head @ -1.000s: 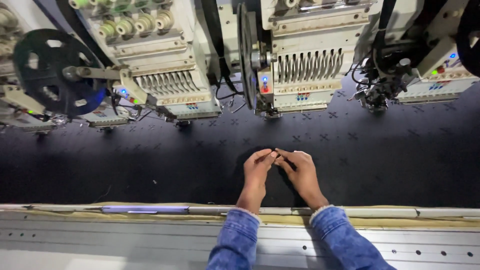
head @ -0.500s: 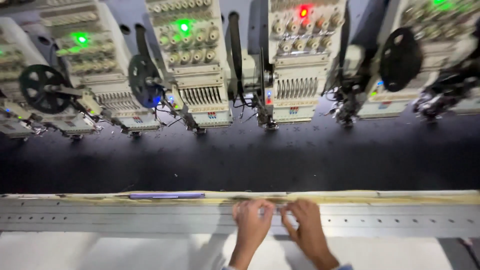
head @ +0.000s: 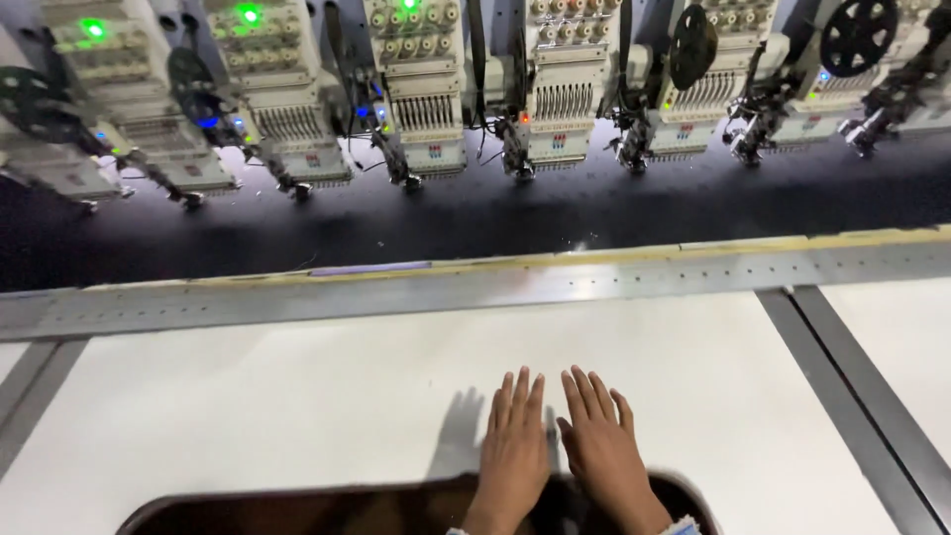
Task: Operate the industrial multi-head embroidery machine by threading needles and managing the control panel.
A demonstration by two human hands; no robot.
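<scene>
Left hand [head: 515,451]: flat, palm down, fingers straight and close together, resting on the white table surface [head: 297,416]. It grasps nothing. Right hand [head: 602,446]: likewise flat and palm down, fingers slightly fanned, lying just beside the left with the two nearly touching along their inner edges. It too is empty. Both sets of fingertips point away from the person, toward the machine.

Both wrists emerge across a dark brown curved rim [head: 327,495] at the near edge of the view; a sliver of blue denim cuff [head: 684,528] shows at the right wrist. A shadow of the hands falls on the white surface to their left.

Beyond the hands, well apart from them, a grey metal rail [head: 555,282] with a row of small holes runs across the full width, topped by a yellowish strip [head: 614,256] and a short lilac strip [head: 371,267]. Two grey bars [head: 842,396] cross the table on the right.

Past the rail lies dark fabric [head: 475,218] stretched beneath a row of embroidery heads [head: 426,79], white-bodied with needle banks. Green indicator lamps [head: 248,14] glow on several heads. Black reels [head: 857,35] are mounted on arms beside some of them.
</scene>
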